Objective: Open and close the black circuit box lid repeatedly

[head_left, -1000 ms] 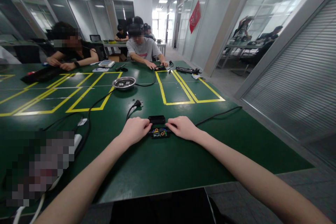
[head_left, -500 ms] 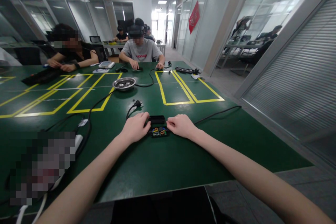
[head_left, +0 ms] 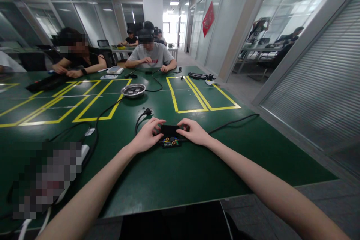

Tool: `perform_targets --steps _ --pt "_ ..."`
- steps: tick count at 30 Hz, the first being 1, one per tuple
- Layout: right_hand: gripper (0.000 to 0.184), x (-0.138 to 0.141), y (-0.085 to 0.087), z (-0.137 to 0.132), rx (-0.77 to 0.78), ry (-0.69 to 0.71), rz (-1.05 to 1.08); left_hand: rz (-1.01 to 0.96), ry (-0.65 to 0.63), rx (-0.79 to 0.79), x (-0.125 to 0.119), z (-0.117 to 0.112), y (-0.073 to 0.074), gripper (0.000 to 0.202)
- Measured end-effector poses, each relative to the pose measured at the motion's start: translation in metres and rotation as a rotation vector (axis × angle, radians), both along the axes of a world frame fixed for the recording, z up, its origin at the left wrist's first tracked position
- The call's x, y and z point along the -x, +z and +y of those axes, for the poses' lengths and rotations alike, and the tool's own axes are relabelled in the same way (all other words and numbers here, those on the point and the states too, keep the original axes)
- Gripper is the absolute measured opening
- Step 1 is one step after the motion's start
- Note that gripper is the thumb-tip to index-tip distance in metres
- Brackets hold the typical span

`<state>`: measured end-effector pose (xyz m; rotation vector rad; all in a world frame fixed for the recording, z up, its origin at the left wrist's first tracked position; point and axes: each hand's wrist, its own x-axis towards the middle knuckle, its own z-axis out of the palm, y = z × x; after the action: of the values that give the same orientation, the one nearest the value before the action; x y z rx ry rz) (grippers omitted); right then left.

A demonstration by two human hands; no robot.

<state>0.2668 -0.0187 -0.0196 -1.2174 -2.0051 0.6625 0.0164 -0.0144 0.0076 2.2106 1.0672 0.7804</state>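
Cover [head_left: 169, 131] held just beyond the exposed board [head_left: 171, 142], plain dark side showing; cannot tell whether it touches the worktop [head_left: 180, 180]. Left hand [head_left: 149, 134] pinched on one end, right hand [head_left: 193, 132] on the other. Board lies parts-up, nearer the wearer. Cable [head_left: 233, 122] emerges past right hand; plug [head_left: 147, 111] beyond left; bowl [head_left: 133, 96] farther off. Risk, judged: uneven grip could drop the cover onto the parts; a cable tug could shift the board.

Pixelated object [head_left: 47, 182] at left, forearms [head_left: 92, 185] cut off, circuit board [head_left: 170, 142] details too small
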Motion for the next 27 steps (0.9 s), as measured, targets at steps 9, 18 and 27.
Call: perform_targets --steps 9,18,27 --pt "0.036 0.001 0.005 -0.005 0.282 0.114 0.369 -0.177 -0.026 0.459 0.007 0.008 0.004 0.038" --pt "0.036 -0.004 0.012 -0.008 0.293 0.172 0.311 -0.227 -0.052 0.561 0.008 0.006 0.011 0.027" --pt "0.028 -0.005 0.015 -0.012 0.141 0.272 0.281 -0.184 -0.087 0.525 0.008 0.006 0.014 0.024"
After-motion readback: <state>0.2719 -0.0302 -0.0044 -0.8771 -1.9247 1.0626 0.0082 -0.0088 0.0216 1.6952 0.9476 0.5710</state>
